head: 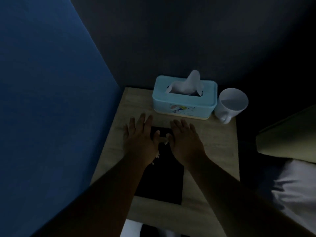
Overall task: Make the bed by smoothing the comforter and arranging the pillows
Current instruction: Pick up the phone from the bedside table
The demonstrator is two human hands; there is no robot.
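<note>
**Hands flat over bedside table; bed not yet touched**

Light: very dim, detail poor.

Obs., left to right:
- Blue wall fills the 9 o'clock side of the view.
- Wooden bedside table at centre. A black flat slab lies on it, running toward 6 o'clock; its identity cannot be told.
- Left hand: palm down, fingers straight and spread, holding nothing.
- Right hand: the same, at 3 o'clock of the left. The hands are apart, with the thumbs nearly meeting over the slab's far end. Whether the palms press the table or hover over it cannot be told.
- Light-blue tissue box at 12 o'clock of the hands, one tissue standing up.
- White mug just beside the box, at its 3 o'clock.
- Olive shape at the frame's 3 o'clock edge; possibly a pillow, not certain.
- White bedding at 4 o'clock, creased, well apart from both hands.

Judgement: the task has not begun on the bed itself. The bedding looks soft, light and limp, so it should fold and drag rather than slide as one piece. Best taken at an edge or corner with both hands spread wide, then pulled taut and stroked flat with the palms. A pillow would compress, so grip it at its two short ends.
</note>
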